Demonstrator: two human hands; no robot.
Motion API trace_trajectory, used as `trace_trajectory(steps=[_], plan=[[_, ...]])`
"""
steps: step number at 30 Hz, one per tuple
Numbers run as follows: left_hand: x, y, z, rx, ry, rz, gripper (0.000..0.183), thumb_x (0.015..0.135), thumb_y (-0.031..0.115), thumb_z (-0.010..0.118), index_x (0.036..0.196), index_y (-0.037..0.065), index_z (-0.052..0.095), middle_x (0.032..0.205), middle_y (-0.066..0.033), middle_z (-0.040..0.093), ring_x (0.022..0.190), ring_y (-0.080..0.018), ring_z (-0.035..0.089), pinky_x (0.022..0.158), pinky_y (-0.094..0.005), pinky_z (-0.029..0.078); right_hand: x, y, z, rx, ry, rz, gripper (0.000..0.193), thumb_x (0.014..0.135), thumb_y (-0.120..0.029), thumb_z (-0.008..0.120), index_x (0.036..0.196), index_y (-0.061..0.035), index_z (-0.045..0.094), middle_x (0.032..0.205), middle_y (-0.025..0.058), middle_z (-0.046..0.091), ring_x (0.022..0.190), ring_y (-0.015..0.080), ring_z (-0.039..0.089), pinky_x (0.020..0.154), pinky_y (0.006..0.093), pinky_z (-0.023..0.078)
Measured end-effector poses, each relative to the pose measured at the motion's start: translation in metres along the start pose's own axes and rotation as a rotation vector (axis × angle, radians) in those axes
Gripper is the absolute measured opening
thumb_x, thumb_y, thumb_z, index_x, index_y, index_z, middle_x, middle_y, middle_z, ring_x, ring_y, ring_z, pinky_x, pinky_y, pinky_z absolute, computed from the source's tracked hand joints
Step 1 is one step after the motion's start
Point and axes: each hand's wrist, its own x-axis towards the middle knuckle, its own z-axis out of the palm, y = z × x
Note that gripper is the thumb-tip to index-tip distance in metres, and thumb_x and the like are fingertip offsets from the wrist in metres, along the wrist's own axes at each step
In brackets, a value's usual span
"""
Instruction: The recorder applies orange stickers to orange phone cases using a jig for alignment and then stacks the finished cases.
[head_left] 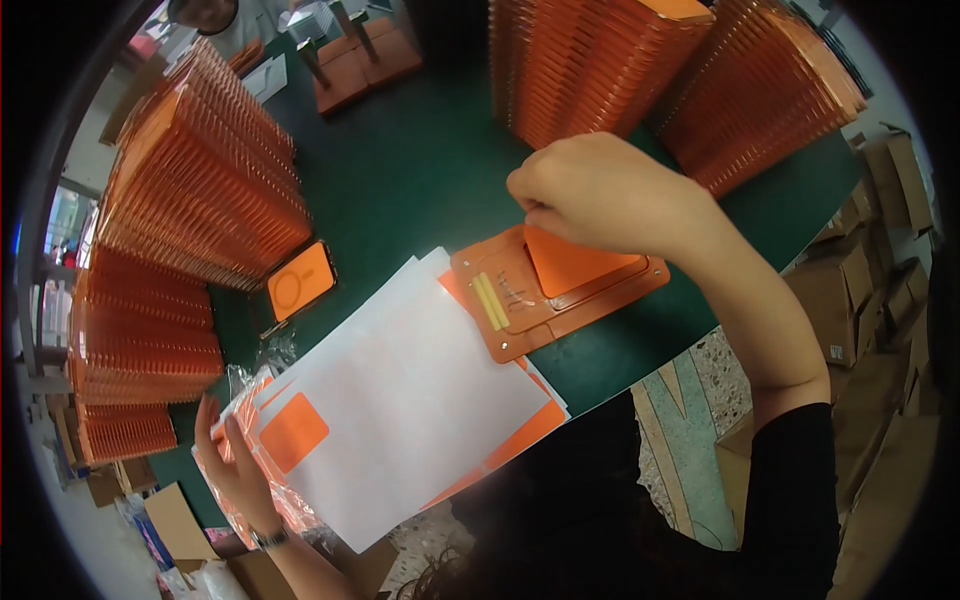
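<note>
My right hand (600,190) is closed, its fingers curled down at the far left corner of an orange rectangular panel (575,268). What the fingertips pinch is hidden under the hand. That panel lies on a brown-orange fixture plate (545,327) with small screws at its corners and two yellow strips (490,300). My left hand (237,470) is open, its fingers spread at the left edge of a pile of white sheets (400,390). A rounded orange sticker (294,432) shows on the top sheet. Crinkled clear plastic (285,495) lies beside my left hand.
Tall stacks of orange clear-edged cases stand at left (190,180) and far right (600,60). One orange phone case with a ring mark (302,282) lies by the left stack. A fixture with metal posts (365,62) is at the back; a person (215,25) sits beyond. Cardboard boxes (840,300) line the right.
</note>
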Motion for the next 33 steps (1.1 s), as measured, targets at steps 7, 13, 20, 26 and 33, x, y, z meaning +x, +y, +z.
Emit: trace_trajectory(steps=[7, 13, 20, 26, 33], plan=[[0.095, -0.055, 0.065, 0.282, -0.357, 0.390, 0.035, 0.096, 0.009, 0.061, 0.131, 0.004, 0.062, 0.129, -0.0175, 0.063, 0.117, -0.0339, 0.061, 0.097, -0.0414, 0.050, 0.001, 0.009, 0.041, 0.070, 0.044, -0.069, 0.012, 0.088, -0.011, 0.065, 0.083, -0.0003, 0.066, 0.081, 0.0169, 0.068, 0.083, 0.0348, 0.069, 0.076, 0.0456, 0.055], [0.102, -0.045, 0.080, 0.265, -0.538, 0.225, 0.026, 0.091, 0.006, 0.066, 0.116, 0.003, 0.068, 0.132, -0.0191, 0.059, 0.124, -0.0366, 0.054, 0.103, -0.0449, 0.046, -0.010, 0.006, 0.063, 0.125, 0.205, -0.093, 0.011, 0.087, -0.011, 0.064, 0.087, -0.0003, 0.065, 0.085, 0.0145, 0.068, 0.088, 0.0311, 0.068, 0.077, 0.0424, 0.056], [0.106, -0.057, 0.080, 0.263, -0.438, 0.319, 0.011, 0.094, 0.008, 0.066, 0.104, 0.003, 0.066, 0.151, -0.0203, 0.048, 0.133, -0.0369, 0.051, 0.106, -0.0424, 0.045, -0.021, -0.006, 0.070, 0.023, 0.257, -0.116, 0.012, 0.078, -0.009, 0.069, 0.087, -0.0015, 0.064, 0.088, 0.0118, 0.066, 0.090, 0.0266, 0.064, 0.075, 0.0380, 0.056], [0.089, -0.009, 0.060, -0.260, -0.590, 0.090, 0.007, 0.100, 0.011, 0.059, 0.102, 0.005, 0.062, 0.162, -0.0209, 0.035, 0.136, -0.0252, 0.050, 0.107, -0.0359, 0.041, -0.028, 0.009, 0.065, 0.201, 0.309, -0.170, 0.011, 0.083, -0.008, 0.068, 0.089, -0.0016, 0.063, 0.090, 0.0127, 0.065, 0.090, 0.0295, 0.064, 0.078, 0.0415, 0.055], [0.016, 0.114, 0.103, -0.746, -0.643, 0.158, 0.001, 0.099, 0.006, 0.057, 0.099, 0.006, 0.056, 0.159, -0.0246, 0.039, 0.145, -0.0327, 0.043, 0.119, -0.0450, 0.032, -0.083, 0.060, 0.060, 0.798, 0.647, 0.295, 0.020, 0.098, -0.012, 0.059, 0.112, 0.0010, 0.066, 0.095, 0.0053, 0.069, 0.088, 0.0133, 0.065, 0.081, 0.0304, 0.053]])
